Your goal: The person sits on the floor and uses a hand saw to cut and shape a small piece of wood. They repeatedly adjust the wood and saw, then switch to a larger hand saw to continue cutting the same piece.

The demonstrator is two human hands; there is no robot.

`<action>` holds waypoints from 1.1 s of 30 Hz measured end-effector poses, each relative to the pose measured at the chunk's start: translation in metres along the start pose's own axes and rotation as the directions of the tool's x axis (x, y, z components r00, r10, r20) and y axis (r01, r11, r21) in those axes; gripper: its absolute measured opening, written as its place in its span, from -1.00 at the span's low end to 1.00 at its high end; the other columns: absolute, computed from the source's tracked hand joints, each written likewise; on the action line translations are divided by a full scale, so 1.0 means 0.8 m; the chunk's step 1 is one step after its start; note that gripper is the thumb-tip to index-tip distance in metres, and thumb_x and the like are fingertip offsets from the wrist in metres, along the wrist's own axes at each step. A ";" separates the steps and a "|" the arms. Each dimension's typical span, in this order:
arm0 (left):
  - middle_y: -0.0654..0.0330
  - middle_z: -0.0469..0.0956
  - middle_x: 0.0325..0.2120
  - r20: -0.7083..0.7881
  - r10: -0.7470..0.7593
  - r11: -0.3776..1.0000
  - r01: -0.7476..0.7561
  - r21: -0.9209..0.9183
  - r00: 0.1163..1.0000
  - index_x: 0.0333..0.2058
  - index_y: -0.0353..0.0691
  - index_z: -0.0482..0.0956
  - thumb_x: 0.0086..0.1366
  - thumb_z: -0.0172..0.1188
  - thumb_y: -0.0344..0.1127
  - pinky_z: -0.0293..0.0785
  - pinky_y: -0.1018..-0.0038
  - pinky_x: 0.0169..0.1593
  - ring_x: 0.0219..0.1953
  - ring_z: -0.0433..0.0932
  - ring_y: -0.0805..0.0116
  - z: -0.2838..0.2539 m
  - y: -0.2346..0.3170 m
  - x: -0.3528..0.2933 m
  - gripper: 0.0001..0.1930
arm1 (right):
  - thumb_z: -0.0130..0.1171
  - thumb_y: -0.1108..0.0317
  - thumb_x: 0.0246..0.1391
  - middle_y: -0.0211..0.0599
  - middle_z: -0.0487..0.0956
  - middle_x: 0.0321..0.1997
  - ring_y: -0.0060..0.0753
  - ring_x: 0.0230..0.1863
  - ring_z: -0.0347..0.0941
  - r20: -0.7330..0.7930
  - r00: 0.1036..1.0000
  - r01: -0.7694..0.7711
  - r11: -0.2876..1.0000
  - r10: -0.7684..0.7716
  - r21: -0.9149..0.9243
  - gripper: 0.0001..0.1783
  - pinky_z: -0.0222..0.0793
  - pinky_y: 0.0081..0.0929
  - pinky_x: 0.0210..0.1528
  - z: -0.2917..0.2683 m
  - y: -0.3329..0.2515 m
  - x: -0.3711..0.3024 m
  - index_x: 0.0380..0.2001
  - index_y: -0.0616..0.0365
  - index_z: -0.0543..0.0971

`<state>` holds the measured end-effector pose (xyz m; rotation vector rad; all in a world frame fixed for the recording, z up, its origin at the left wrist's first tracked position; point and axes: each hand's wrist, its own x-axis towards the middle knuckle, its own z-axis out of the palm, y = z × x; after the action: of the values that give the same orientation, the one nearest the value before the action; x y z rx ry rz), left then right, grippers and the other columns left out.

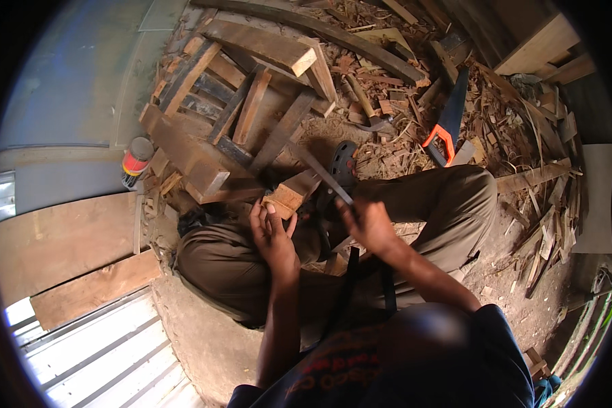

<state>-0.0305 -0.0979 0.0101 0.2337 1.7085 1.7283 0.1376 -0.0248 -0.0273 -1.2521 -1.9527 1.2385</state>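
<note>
The left hand (275, 234) holds one wooden block (292, 194), its fingers and thumb pinching around the lower end. The block is in front of the person, between the two bent knees. The right hand (370, 224) is closed around the end of one long flat metal tool (319, 170), which slants up and left past the block's far end; whether they touch, I cannot tell.

On the dark shirt (347, 364) there is red and orange lettering, partly in shadow. One can (137, 151) carries a red and yellow band, too small for reading.

For moving, the room is narrow: the wooden frame (192, 160) stands just beyond the block, with its thick beam ends pointing toward the person, and the trouser legs (449, 194) close both sides. Farther right, there are one saw (449, 129) with orange and black handle and one hammer-like tool (362, 98) with wooden handle. They lie among wood chips (404, 146), too many to count. One dark shoe (345, 162) is visible.
</note>
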 end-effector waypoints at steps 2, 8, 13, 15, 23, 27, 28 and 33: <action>0.10 0.30 0.22 -0.029 0.023 0.999 -0.023 -0.030 0.999 0.28 -0.12 0.24 0.43 0.18 -0.12 0.48 0.14 0.19 0.22 0.35 0.21 0.003 0.001 0.005 -0.45 | 0.16 0.10 0.29 0.09 0.46 -0.69 0.08 -0.68 0.47 -0.106 0.987 -0.122 0.992 0.124 0.020 -0.57 0.29 -0.22 -0.63 -0.025 -0.002 0.021 -0.36 0.37 0.51; 0.06 0.35 0.19 0.125 0.207 0.964 -0.224 0.145 0.970 0.31 -0.22 0.21 0.38 0.23 -0.29 0.42 0.32 0.15 0.20 0.38 0.27 -0.005 -0.034 0.025 -0.40 | 0.20 0.31 0.14 0.17 0.56 -0.49 0.24 -0.44 0.53 -0.341 0.918 -0.003 0.860 -0.200 -0.510 -0.43 0.48 0.02 -0.36 -0.037 0.151 0.085 0.12 0.40 0.28; -0.07 0.51 0.03 0.111 0.349 0.877 -0.366 0.311 0.930 0.24 -0.45 0.24 0.36 0.17 -0.50 0.41 0.39 0.16 0.05 0.52 0.22 0.003 -0.024 0.025 -0.48 | 0.15 0.34 0.06 0.30 0.59 -0.33 0.32 -0.23 0.58 -0.150 0.952 -0.305 0.877 0.268 -0.372 -0.24 0.52 0.06 -0.16 -0.030 0.190 0.091 0.26 0.44 0.10; -0.09 0.54 0.01 0.153 0.489 0.739 -0.501 0.450 0.859 0.21 -0.45 0.31 0.37 0.12 -0.52 0.42 0.38 0.14 0.03 0.54 0.24 0.011 -0.015 0.024 -0.55 | 0.20 0.33 0.03 0.30 0.58 -0.27 0.33 -0.19 0.57 -0.141 0.963 -0.268 0.884 0.231 -0.382 -0.14 0.51 0.07 -0.13 -0.024 0.185 0.084 0.31 0.42 0.06; -0.05 0.60 -0.04 0.273 0.641 0.560 -0.680 0.473 0.718 0.08 -0.39 0.49 0.32 0.22 -0.49 0.63 0.39 -0.06 -0.04 0.61 0.28 0.043 0.058 0.031 -0.64 | 0.38 0.11 0.04 0.27 0.39 0.12 0.27 0.13 0.39 -0.137 0.982 0.066 0.916 -0.130 -0.396 -0.07 0.38 -0.03 0.13 -0.022 0.166 0.075 0.31 0.36 0.16; -0.04 0.67 -0.16 0.399 0.671 0.436 -0.768 0.469 0.625 0.00 -0.36 0.58 0.26 0.29 -0.44 0.69 0.43 -0.24 -0.18 0.70 0.29 0.079 0.102 0.020 -0.67 | 0.42 -0.03 0.00 0.33 0.32 0.17 0.32 0.15 0.37 -0.001 0.974 0.226 0.964 -0.228 0.139 -0.01 0.36 0.01 0.18 -0.051 0.028 0.063 0.30 0.33 0.17; -0.07 0.66 -0.17 0.445 0.668 0.380 -0.788 0.485 0.596 0.00 -0.36 0.57 0.25 0.28 -0.44 0.71 0.41 -0.25 -0.18 0.70 0.25 0.091 0.113 0.016 -0.67 | 0.44 -0.02 -0.01 0.31 0.32 0.16 0.32 0.16 0.36 -0.027 0.947 0.323 0.943 -0.321 0.080 0.01 0.37 0.00 0.17 -0.042 0.014 0.063 0.30 0.35 0.17; -0.16 0.65 -0.19 0.555 0.668 0.341 -0.867 0.363 0.495 0.00 -0.41 0.56 0.24 0.26 -0.46 0.73 0.39 -0.26 -0.19 0.71 0.21 0.118 0.127 0.018 -0.66 | 0.45 0.14 0.00 0.33 0.36 0.11 0.34 0.18 0.35 -0.189 0.919 0.352 0.936 -0.345 0.005 -0.02 0.38 0.01 0.15 -0.006 -0.052 0.070 0.29 0.43 0.14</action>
<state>-0.0220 -0.0029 0.1115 1.8452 1.9816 1.4624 0.0985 0.0209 0.0087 -0.9103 -1.9013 0.9405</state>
